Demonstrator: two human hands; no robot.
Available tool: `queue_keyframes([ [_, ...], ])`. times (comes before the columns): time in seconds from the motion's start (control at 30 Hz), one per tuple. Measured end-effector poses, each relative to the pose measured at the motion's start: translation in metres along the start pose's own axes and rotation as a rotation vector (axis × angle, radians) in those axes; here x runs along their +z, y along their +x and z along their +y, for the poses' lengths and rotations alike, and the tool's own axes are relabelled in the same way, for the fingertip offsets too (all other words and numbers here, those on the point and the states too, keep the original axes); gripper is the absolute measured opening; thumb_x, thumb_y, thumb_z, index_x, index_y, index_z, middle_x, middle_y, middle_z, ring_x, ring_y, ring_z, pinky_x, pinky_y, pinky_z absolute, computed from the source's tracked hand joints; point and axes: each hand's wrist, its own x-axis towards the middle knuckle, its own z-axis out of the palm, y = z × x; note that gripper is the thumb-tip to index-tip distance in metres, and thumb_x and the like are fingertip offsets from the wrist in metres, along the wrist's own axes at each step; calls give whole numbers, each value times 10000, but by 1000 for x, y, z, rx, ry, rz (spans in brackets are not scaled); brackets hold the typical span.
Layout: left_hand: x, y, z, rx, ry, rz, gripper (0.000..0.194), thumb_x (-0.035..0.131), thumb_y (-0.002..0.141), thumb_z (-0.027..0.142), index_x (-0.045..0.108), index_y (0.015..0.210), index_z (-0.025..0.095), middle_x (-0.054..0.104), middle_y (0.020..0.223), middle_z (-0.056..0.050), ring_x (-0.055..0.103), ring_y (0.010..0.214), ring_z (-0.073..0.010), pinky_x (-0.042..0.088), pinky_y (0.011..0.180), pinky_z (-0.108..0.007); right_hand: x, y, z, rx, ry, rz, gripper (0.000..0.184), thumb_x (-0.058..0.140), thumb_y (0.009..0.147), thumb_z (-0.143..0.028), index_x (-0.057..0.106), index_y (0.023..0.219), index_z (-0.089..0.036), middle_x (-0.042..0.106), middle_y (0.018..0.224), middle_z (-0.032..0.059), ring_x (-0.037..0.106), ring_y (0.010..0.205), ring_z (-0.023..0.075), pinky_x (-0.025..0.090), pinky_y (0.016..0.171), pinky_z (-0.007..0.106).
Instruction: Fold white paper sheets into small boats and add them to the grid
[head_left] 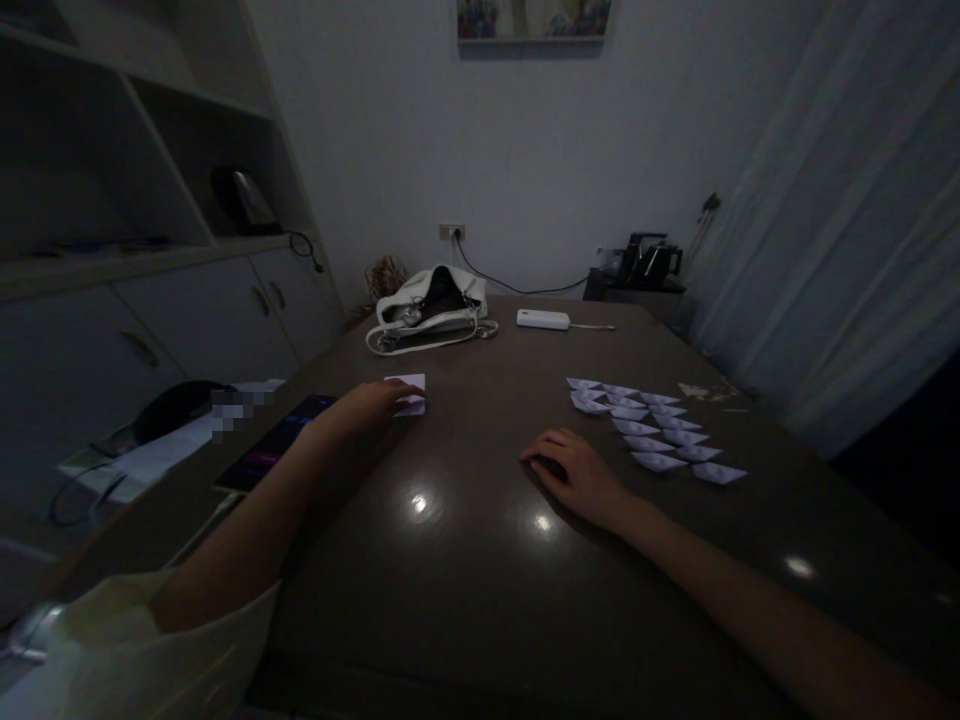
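My left hand [379, 400] reaches out over the table, its fingers stretched across white paper [415, 381] that lies flat there; I cannot tell whether it is one sheet or a stack. My right hand [570, 475] rests on the tabletop with its fingers curled and the thumb near the index fingertip. Nothing shows between them. To the right of that hand, several small folded paper boats [637, 428] stand close together in slanted rows.
The dark glossy table [465, 590] carries a white handbag [431, 310] at the back and a white power bank [543, 319] with a short cable. A tablet with a lit screen [274, 445] lies under my left forearm's side. Papers [169, 450] lie beyond the left edge.
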Motion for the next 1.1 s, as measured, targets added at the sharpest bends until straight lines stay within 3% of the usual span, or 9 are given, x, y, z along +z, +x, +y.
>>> queue_keyframes([
  [0.13, -3, -1, 6, -4, 47, -18, 334, 399, 903, 268, 592, 1173, 235, 574, 1266, -79, 612, 1032, -240, 454, 881, -334, 0, 0, 1, 3, -8, 3, 161, 528, 856, -138, 647, 948, -192, 641, 950, 61, 562, 905, 199, 435, 821, 359],
  [0.5, -3, 0, 11, -27, 101, -13, 384, 404, 861, 174, 563, 1206, 230, 566, 1269, -94, 612, 1024, -261, 462, 861, -362, 0, 0, 1, 9, -6, -16, 166, 523, 859, -135, 645, 958, -187, 640, 957, 65, 563, 913, 200, 435, 820, 361],
  [0.73, -6, -5, 9, -2, 70, -7, 316, 414, 881, 306, 592, 1120, 201, 624, 1184, -90, 607, 1023, -240, 450, 885, -336, -1, 0, 0, 11, -1, -11, 162, 527, 858, -139, 645, 957, -191, 640, 953, 59, 560, 912, 196, 432, 828, 355],
  [0.93, -1, -2, 4, -61, 30, 39, 370, 475, 859, 439, 621, 1113, 212, 637, 1176, -100, 608, 1038, -275, 446, 884, -352, -1, 0, 0, 13, -5, -12, 167, 519, 862, -146, 647, 959, -193, 640, 957, 62, 564, 920, 195, 429, 837, 360],
  [1.1, 3, 2, 6, -101, 47, 77, 347, 523, 842, 446, 643, 1082, 225, 648, 1156, -111, 616, 1013, -300, 450, 856, -362, -2, 0, -1, 10, -2, -10, 163, 515, 866, -153, 645, 956, -193, 640, 954, 64, 567, 918, 198, 434, 830, 361],
])
